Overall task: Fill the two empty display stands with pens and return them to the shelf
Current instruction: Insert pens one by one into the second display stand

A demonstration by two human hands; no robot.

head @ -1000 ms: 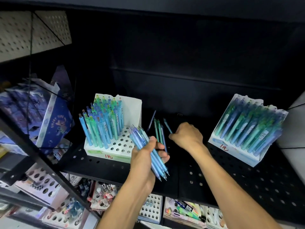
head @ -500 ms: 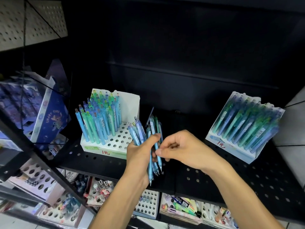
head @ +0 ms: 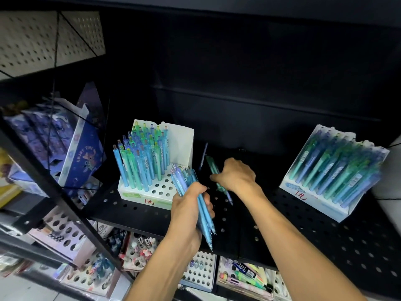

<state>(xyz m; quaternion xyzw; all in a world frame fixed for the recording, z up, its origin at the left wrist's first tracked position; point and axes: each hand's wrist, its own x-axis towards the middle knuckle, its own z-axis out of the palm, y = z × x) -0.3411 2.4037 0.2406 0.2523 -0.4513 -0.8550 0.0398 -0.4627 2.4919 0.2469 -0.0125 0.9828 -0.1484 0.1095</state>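
Firmly curled, the left hand (head: 187,208) grips a bundle of blue pens (head: 196,200), their clicker ends fanning up toward eleven o'clock and their tips pointing down toward five o'clock, past the front edge of the black perforated shelf (head: 325,231). At about two o'clock from it, the right hand (head: 236,175) reaches over the shelf with its fingers curled around a few loose pens (head: 213,170), green and blue, that lie slanted on the shelf; whether they are lifted clear of the surface cannot be told. One more dark pen (head: 203,156) leans just behind, at twelve o'clock from the loose ones.

At ten o'clock from the left hand stands the white display stand (head: 152,192), partly filled: blue and green pens stand upright in its left rows, while the holes on its right side are open. The bundle's upper ends overlap its right front corner. Well apart, at three o'clock from the right hand, a second display stand (head: 334,210) sits tilted back, its rows packed with pens. Below the shelf, at six o'clock, lower trays (head: 201,272) hold mixed stationery.
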